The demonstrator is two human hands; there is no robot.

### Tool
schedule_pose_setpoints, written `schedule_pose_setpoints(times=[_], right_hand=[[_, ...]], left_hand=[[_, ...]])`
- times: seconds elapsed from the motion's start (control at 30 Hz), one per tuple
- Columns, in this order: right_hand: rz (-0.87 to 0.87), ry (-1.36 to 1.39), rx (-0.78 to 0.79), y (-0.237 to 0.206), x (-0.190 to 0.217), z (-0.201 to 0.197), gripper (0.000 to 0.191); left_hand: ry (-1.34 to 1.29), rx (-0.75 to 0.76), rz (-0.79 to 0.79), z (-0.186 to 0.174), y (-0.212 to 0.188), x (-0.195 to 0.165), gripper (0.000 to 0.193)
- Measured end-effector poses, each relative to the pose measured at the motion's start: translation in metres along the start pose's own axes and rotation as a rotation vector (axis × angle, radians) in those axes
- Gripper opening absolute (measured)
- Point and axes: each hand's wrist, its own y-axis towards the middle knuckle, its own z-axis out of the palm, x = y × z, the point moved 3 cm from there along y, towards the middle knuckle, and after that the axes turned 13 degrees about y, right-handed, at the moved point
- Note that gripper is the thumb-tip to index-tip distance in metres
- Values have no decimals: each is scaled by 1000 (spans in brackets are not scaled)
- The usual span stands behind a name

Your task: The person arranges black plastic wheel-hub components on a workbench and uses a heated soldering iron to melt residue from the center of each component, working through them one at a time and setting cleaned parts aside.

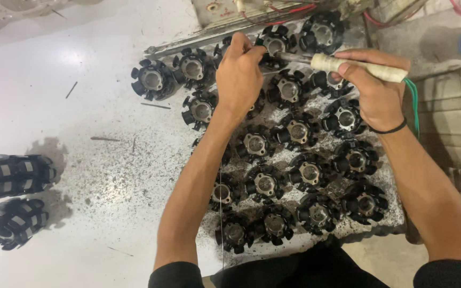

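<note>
Several black round stator cores with metal hubs lie in rows on a grey slab [396, 213]. My right hand [374, 90] grips a soldering iron [356, 66] with a pale taped handle and a green cord; its tip points left toward the core [276, 42] near the top. My left hand [238, 74] pinches something thin, perhaps solder wire, right at that same core. A thin wire runs down along my left forearm.
Two stacks of black cores [14, 173] [12, 221] lie on their sides at the left of the white, speckled table [81, 106]. A metal bar [214, 37] and red wires lie at the top. Small metal scraps dot the table.
</note>
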Motion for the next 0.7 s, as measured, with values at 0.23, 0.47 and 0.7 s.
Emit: schedule_pose_setpoints(times=[0.23,0.47,0.7], right_hand=[[-1,-67,65,6,17,14,9],[119,-226,27,31,40,38,13],[127,-222,106,67,43,40,7]], left_hand=[[-59,51,-92,-2,-2,-2,7],[-80,38,-21,3,-3,-4,16],[-69,23,-25,14,-3,-7,15]])
